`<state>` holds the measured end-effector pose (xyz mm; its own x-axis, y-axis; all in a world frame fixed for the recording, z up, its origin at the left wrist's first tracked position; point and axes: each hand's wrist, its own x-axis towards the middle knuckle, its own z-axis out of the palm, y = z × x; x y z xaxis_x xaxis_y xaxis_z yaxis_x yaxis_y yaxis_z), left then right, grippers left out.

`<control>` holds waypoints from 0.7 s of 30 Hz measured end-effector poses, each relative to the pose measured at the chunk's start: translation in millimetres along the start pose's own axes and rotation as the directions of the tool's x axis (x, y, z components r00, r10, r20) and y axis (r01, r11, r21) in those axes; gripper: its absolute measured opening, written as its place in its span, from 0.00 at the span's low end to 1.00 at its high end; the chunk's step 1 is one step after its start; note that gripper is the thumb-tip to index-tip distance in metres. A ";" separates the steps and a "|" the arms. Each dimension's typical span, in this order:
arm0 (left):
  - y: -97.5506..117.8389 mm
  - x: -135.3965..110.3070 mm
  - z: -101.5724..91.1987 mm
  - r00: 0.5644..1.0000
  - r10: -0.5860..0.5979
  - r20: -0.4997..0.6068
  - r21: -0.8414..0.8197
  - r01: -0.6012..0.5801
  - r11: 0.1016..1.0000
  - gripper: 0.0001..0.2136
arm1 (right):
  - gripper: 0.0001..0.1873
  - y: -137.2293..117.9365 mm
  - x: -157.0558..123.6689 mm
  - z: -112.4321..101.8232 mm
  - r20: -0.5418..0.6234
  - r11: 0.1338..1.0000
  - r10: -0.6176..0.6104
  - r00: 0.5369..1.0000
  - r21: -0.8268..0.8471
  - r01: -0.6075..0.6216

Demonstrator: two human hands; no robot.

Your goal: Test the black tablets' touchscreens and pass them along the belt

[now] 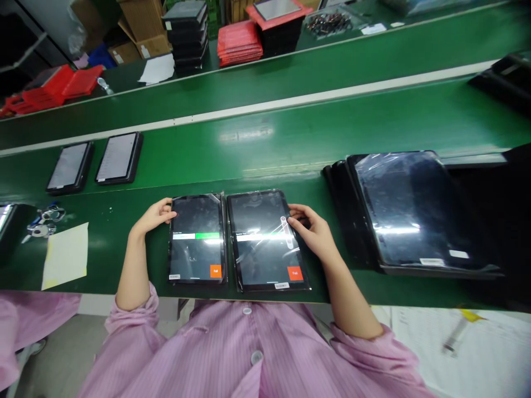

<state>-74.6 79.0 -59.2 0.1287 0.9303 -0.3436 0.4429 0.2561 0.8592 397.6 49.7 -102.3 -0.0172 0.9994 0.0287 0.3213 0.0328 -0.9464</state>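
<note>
Two tablets with lit screens lie side by side in front of me. My left hand (156, 216) holds the upper left edge of the left tablet (197, 215), its thumb on the front. A white and green bar and an orange "Fail" box show on that screen. At the upper right edge of the right tablet (259, 260), my right hand (311, 228) grips with thumb and fingers. A slider shows on that screen near my thumb, with another orange "Fail" box lower down. Clear film appears to cover both tablets.
A stack of dark tablets (406, 210) stands on the right. Two lit tablets (117, 157) sit at the left on the green bench (290, 143). A yellowish sheet (66, 254) lies near the front edge. Red sleeves (239, 43) and black stacks (187, 33) line the back shelf.
</note>
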 end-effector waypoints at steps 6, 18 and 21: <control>-15.8 -18.1 24.7 0.964 -0.013 -0.266 -0.108 -0.016 0.994 0.31 | 0.19 -3.2 -2.0 0.6 -0.008 1.000 -0.008 1.000 -0.023 0.007; -20.3 -18.6 21.6 0.958 -0.006 -0.287 -0.083 -0.019 0.996 0.34 | 0.18 -6.1 -1.7 -0.6 -0.004 1.000 -0.005 1.000 -0.016 0.005; -21.3 -18.0 19.9 0.959 -0.002 -0.283 -0.073 -0.020 0.997 0.34 | 0.18 -8.2 -2.2 -1.2 -0.002 1.000 0.000 1.000 -0.022 0.000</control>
<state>-68.7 51.6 -78.8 -0.1283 0.9662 -0.2236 0.3742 0.2559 0.8913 396.2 47.3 -94.2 -0.0151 0.9994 0.0296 0.3424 0.0329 -0.9390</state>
